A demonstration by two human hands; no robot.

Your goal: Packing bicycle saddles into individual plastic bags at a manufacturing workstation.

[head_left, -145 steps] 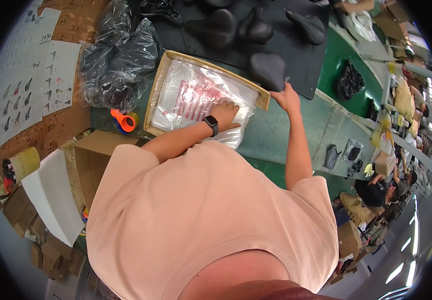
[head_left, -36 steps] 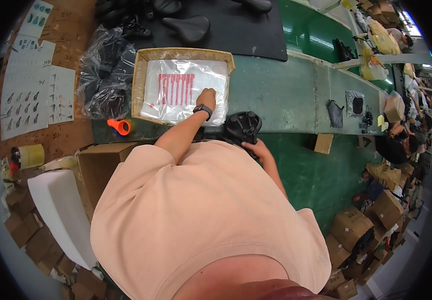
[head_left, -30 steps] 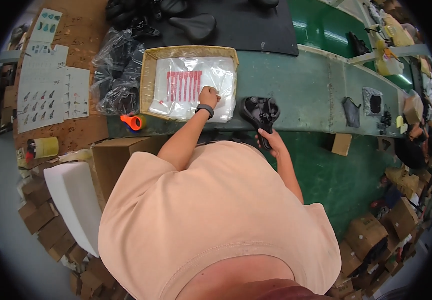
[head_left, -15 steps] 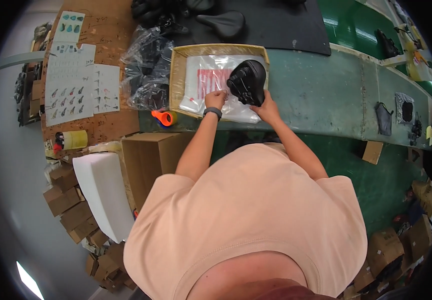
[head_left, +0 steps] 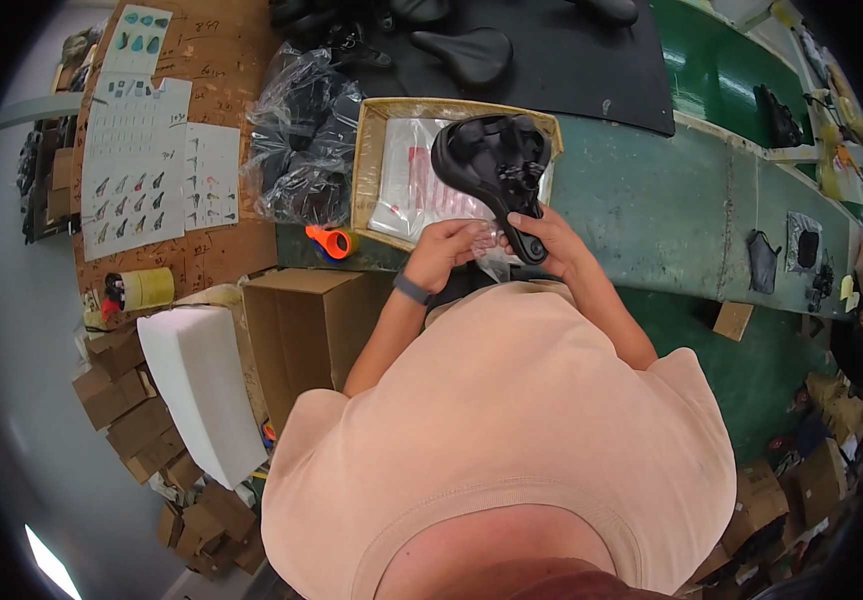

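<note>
Underside up, a black bicycle saddle (head_left: 487,160) is in my right hand (head_left: 552,240), gripped near its narrow nose. The saddle hangs over a shallow yellowish box (head_left: 372,150) lined with clear plastic bags (head_left: 402,190) bearing red print. My left hand (head_left: 447,250), with a dark band on its wrist, pinches a clear plastic bag (head_left: 492,258) beside the saddle's nose. Part of that bag is hidden by my fingers.
Left of the box lies a plastic-wrapped dark bundle (head_left: 307,150). An orange tape roll (head_left: 332,242) sits by the box corner. More black saddles (head_left: 467,55) rest on the dark mat (head_left: 592,80). An open cardboard carton (head_left: 302,330) and a white foam block (head_left: 202,390) stand left of me.
The saddle has turned so its nose points toward me, and it has come nearer. Both hands have drawn closer to my body, and a clear bag now shows at my left fingers.
</note>
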